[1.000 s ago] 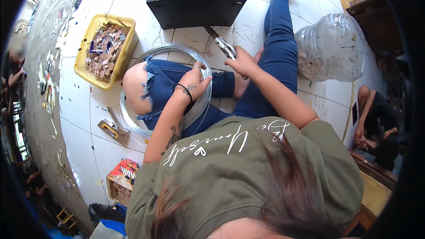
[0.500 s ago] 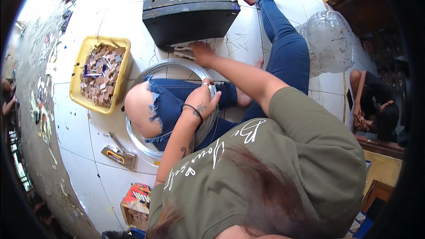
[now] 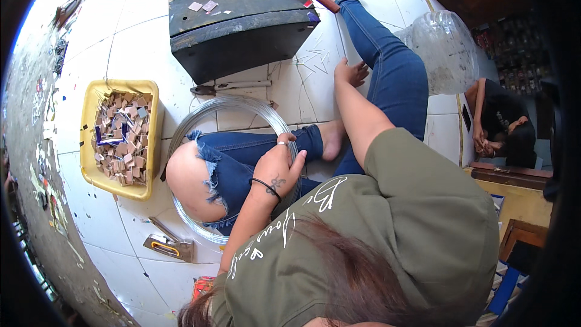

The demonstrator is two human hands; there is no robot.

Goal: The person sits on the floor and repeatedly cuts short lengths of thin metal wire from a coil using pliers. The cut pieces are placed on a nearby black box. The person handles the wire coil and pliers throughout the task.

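Head view: pliers point(image 3: 233, 86) now lie on the floor point(image 3: 109, 224), freeing my right hand point(image 3: 350, 74); my left hand point(image 3: 277, 165) grasps the wire coil point(image 3: 242, 102).

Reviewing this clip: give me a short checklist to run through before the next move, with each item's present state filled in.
1. Left hand gripping the wire coil: ok, fingers closed on its right side.
2. Right hand free of tools: ok, none shows in it, fingers spread.
3. Pliers in plain view: ok, lying on the floor between the black box and the coil.
4. Coil clear of the body: not ok, it loops around the bent left knee.
5. Floor free of scraps: not ok, thin short pieces lie right of the pliers.
6. Coil's loose end located: cannot tell.
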